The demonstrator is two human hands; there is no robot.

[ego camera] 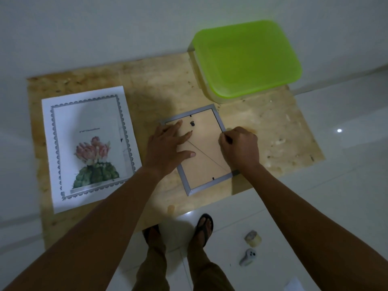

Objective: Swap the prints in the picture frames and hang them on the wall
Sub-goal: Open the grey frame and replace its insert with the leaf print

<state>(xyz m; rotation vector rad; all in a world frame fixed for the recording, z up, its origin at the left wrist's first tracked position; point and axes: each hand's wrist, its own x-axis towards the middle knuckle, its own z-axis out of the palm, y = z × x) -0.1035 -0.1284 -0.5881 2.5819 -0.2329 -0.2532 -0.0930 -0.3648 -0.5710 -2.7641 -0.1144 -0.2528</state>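
A silver picture frame (218,119) lies face down on the wooden tabletop (273,127), its tan backing board (204,162) showing. My left hand (165,148) rests flat on the board's left part, fingers spread. My right hand (239,149) is curled at the frame's right edge, fingertips pinched on a small tab there; the tab itself is barely visible. A cactus flower print (90,148) on white paper lies face up to the left of the frame, apart from it.
A box with a green lid (247,57) stands at the table's back right, close to the frame's top corner. On the tiled floor by my feet lie a roll of tape (253,238), a small grey tool (248,257) and a sheet of paper (294,284).
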